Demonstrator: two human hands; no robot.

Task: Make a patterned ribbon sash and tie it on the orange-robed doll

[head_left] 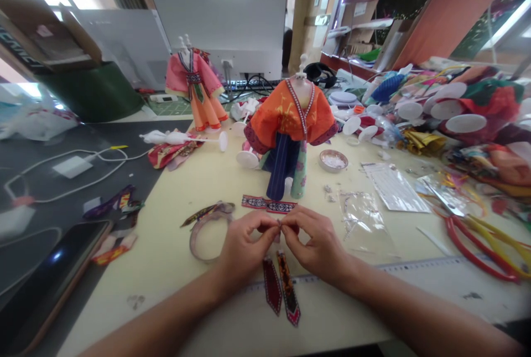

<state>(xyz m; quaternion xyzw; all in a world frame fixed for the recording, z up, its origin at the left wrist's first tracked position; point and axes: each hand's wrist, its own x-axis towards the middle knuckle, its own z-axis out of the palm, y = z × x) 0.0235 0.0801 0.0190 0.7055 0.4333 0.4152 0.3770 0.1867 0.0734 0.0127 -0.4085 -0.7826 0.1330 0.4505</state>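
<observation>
Presently, left hand (248,236) and right hand (314,239) are pinching, nearly closed, at a tiny piece (279,224) too small to identify.

A tiny piece (279,223), too hidden to make out, was pinched between the left hand (248,238) and right hand (313,238). Just below, 1 dark-red pointed fabric strip (272,286) with pale-dotted edging lay beside 1 orange-and-black pointed fabric strip (287,282), tips toward the person.
</observation>
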